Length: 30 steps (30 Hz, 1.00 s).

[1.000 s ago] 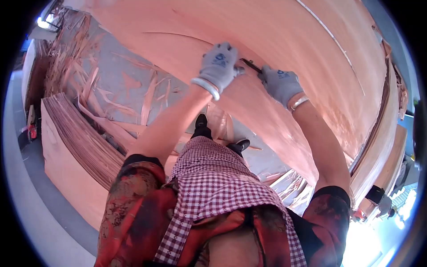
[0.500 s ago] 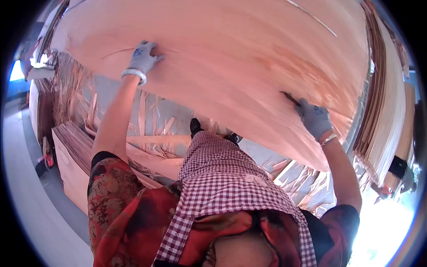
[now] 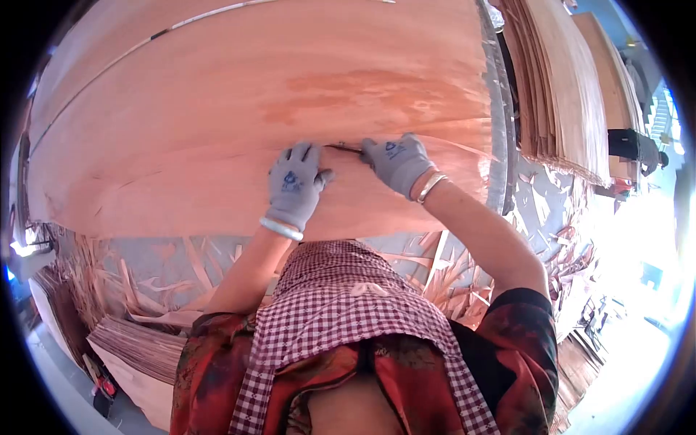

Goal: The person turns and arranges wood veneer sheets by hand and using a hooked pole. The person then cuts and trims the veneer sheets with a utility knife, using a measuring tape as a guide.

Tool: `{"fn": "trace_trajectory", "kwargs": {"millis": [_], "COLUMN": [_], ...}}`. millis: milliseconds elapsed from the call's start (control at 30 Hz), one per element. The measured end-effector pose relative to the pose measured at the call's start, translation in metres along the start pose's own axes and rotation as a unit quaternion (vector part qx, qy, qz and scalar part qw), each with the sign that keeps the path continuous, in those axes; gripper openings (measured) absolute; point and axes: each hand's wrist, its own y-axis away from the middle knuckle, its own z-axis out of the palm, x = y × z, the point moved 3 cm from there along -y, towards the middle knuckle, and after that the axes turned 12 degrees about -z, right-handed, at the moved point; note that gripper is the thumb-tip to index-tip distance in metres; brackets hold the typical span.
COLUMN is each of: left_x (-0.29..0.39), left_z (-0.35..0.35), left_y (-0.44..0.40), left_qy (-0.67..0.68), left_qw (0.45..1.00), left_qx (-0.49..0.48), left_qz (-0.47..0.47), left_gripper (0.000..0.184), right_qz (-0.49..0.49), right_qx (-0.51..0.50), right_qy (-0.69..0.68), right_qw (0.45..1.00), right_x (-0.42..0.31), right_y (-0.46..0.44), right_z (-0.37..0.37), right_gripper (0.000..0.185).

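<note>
A broad reddish wood veneer sheet point(image 3: 217, 145) lies in front of me, with a darker stained patch near its right part. My left hand point(image 3: 296, 185), in a grey glove, rests on the sheet with its fingers apart and holds nothing. Just to the right, my right hand point(image 3: 397, 162), also gloved, is closed round a dark, thin knife-like tool point(image 3: 344, 148). The tool's tip points left, towards my left hand, and lies at the sheet's surface.
A long thin pale strip point(image 3: 130, 52) crosses the sheet's far left. Stacks of veneer stand at the right point(image 3: 558, 87) and lower left point(image 3: 138, 355). Wood scraps point(image 3: 174, 268) litter the floor. A person in dark clothes point(image 3: 638, 148) is at the far right.
My view has turned to the right along the sheet. My hands, wide apart half a second ago, are now close together. The tool is still in my right hand.
</note>
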Motion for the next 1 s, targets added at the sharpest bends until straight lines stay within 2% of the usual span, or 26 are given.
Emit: {"fn": "trace_trajectory", "kwargs": {"millis": [33,133,233,333,367,400,467,567,667,800,833,933,967,1000], "left_x": [-0.008,-0.005,0.008,0.014,0.02,0.022,0.024,0.036,0.048,0.046,0.048,0.053,0.059,0.06], "left_z": [0.002,-0.004,0.009,0.018,0.017,0.019,0.022,0.02,0.018,0.021,0.021,0.018,0.015,0.014], "left_y": [0.0,0.005,0.006,0.011,0.012,0.014,0.014,0.012,0.006,0.008,0.008,0.009,0.008,0.008], "left_qy": [0.001,-0.001,-0.052,-0.111,-0.119,-0.132,-0.164,-0.211,-0.224,-0.242,-0.243,-0.245,-0.243,-0.241], "left_qw": [1.0,1.0,0.999,0.993,0.992,0.989,0.983,0.968,0.952,0.946,0.946,0.946,0.944,0.943], "left_qx": [0.024,0.018,0.008,0.039,0.02,0.02,0.02,-0.031,-0.082,-0.076,-0.072,-0.067,-0.069,-0.072], "left_qz": [0.01,-0.002,-0.007,-0.019,-0.046,-0.057,-0.075,-0.132,-0.189,-0.205,-0.202,-0.204,-0.211,-0.217], "left_gripper": [0.041,0.047,0.058,0.066,0.069,0.07,0.071,0.072,0.073,0.071,0.07,0.068,0.067,0.067], "right_qz": [-0.002,-0.018,-0.033,0.008,-0.014,-0.04,-0.026,0.024,0.029,0.024,0.028,0.054,0.109,0.081], "right_qx": [-0.013,-0.009,-0.017,-0.097,-0.042,0.016,0.008,-0.076,-0.082,-0.075,-0.033,-0.047,-0.028,0.051], "right_qy": [-0.009,-0.006,-0.001,-0.012,-0.008,-0.006,0.034,0.022,-0.003,0.006,-0.017,-0.08,-0.16,-0.216], "right_qw": [1.0,1.0,0.999,0.995,0.999,0.999,0.999,0.997,0.996,0.997,0.999,0.994,0.981,0.972], "right_x": [-0.001,0.004,0.051,0.097,0.119,0.142,0.176,0.216,0.239,0.257,0.259,0.276,0.274,0.263], "right_y": [-0.007,0.003,0.036,0.088,0.107,0.124,0.152,0.192,0.219,0.24,0.25,0.265,0.268,0.262], "right_z": [-0.001,-0.01,0.009,0.007,0.023,0.039,0.043,0.053,0.053,0.07,0.065,0.065,0.054,0.042], "right_gripper": [0.02,0.019,0.018,0.02,0.021,0.022,0.023,0.023,0.019,0.02,0.017,0.016,0.016,0.018]}}
